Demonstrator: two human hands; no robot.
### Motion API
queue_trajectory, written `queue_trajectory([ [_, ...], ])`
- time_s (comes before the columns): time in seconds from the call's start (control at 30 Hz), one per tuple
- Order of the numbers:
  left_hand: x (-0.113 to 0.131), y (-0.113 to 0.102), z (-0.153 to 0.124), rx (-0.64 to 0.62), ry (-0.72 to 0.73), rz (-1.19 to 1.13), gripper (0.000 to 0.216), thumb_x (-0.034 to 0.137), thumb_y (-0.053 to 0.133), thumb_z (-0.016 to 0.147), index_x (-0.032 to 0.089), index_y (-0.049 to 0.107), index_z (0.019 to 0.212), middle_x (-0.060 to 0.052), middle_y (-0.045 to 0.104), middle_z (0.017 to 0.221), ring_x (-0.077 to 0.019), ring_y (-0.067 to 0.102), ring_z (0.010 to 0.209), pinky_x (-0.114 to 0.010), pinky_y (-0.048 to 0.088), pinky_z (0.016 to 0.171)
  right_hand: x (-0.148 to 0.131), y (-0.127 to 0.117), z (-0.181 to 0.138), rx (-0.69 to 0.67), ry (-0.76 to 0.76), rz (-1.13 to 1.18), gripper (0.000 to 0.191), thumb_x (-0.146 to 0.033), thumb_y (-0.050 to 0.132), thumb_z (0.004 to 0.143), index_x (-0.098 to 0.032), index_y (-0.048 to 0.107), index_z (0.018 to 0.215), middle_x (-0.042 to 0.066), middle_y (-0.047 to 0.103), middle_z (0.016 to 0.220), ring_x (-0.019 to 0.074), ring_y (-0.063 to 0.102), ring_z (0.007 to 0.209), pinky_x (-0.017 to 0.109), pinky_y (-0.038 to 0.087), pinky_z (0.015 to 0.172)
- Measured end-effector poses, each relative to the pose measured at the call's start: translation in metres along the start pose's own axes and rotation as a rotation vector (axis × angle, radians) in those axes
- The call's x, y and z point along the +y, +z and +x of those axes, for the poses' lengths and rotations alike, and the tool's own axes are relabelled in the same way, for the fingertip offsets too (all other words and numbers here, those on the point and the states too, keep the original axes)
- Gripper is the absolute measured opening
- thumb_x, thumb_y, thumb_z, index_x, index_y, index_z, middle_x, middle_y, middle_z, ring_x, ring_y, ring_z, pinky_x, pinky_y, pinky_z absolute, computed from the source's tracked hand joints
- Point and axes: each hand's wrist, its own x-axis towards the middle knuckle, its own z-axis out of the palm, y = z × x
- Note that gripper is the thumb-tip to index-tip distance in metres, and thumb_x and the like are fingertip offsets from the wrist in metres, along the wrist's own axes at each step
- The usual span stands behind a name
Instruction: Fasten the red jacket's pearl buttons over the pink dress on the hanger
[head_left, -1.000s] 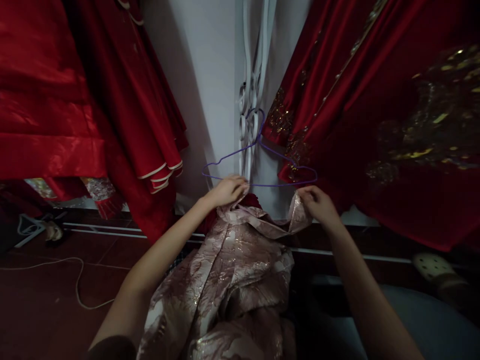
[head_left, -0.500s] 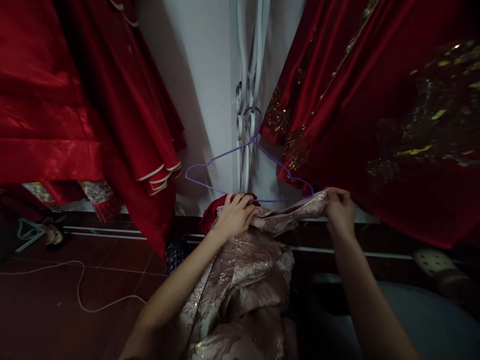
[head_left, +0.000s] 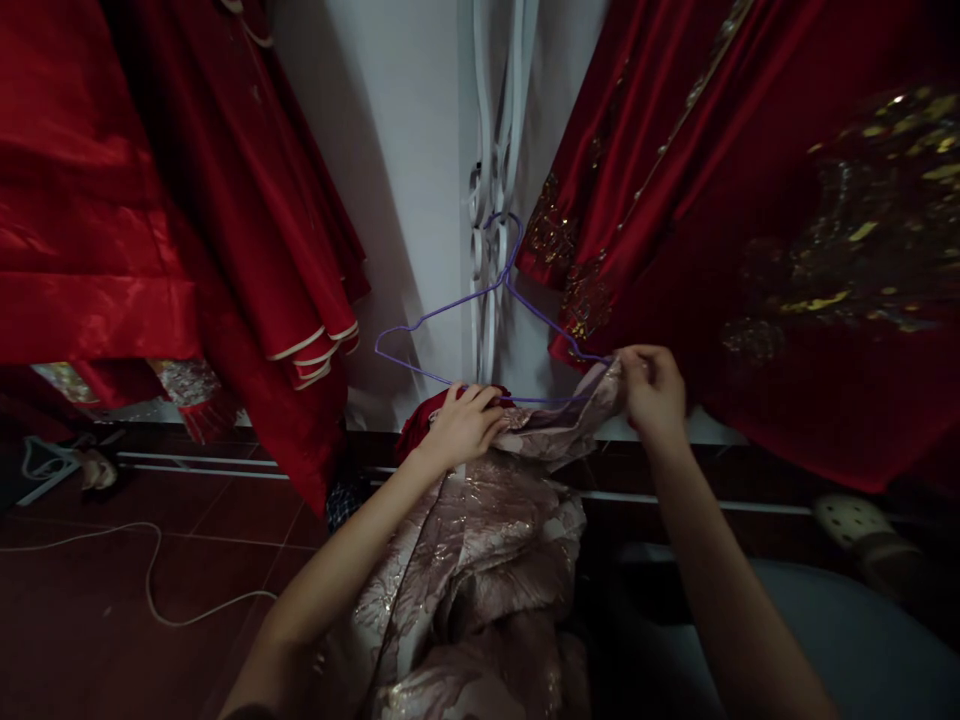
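A pale pink brocade garment (head_left: 480, 560) with a red lining hangs from both my hands. My left hand (head_left: 461, 425) is closed on its upper edge, just under the bottom bar of a purple wire hanger (head_left: 427, 320). My right hand (head_left: 654, 392) pinches the garment's other corner at the hanger's right end. The hanger's hook sits on a white scrolled metal grille (head_left: 495, 190) on the wall.
Red satin garments (head_left: 112, 200) hang at the left, and a red gown with gold embroidery (head_left: 787, 220) at the right. A white cord (head_left: 150, 570) trails over the dark red floor tiles. A slipper (head_left: 847, 520) lies at the lower right.
Both hands moved the garment's top edge up against the hanger's bottom bar. The right hand swung out to the right, then came back a little left and up to the hanger's right end.
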Motion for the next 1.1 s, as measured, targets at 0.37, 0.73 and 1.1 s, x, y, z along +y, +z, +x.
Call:
queue_trajectory([
  [0.37,0.011,0.042,0.039,0.118,-0.115,-0.361,0.030,0.033,0.035,0.091,0.020,0.062,0.094,-0.006,0.058,0.113,-0.0166,0.049,0.107,-0.036,0.031,0.097,-0.037,0.024,0.032,-0.054,-0.189,-0.178,0.028,-0.044,0.039,0.086,-0.024,0.057,0.093,0.006,0.061,0.089,0.0236,0.053,0.086,0.043,0.033,0.086],
  [0.73,-0.136,0.004,-0.039,0.574,-0.916,-0.820,0.039,0.048,0.062,0.068,0.011,0.066,0.077,-0.004,0.064,0.070,-0.0124,0.055,0.064,-0.023,0.043,0.061,-0.022,0.014,0.048,-0.103,-0.208,-0.146,0.026,-0.047,0.044,0.084,-0.025,0.057,0.088,0.002,0.063,0.088,0.0213,0.055,0.083,0.042,0.033,0.087],
  [1.1,-0.149,-0.001,-0.050,0.574,-0.846,-0.933,0.041,0.050,0.065,0.063,0.014,0.067,0.085,-0.005,0.066,0.082,-0.0137,0.058,0.073,-0.023,0.046,0.064,-0.022,0.011,0.053,-0.136,-0.220,-0.123,0.024,-0.046,0.045,0.084,-0.024,0.057,0.086,0.001,0.064,0.087,0.0201,0.056,0.082,0.040,0.034,0.086],
])
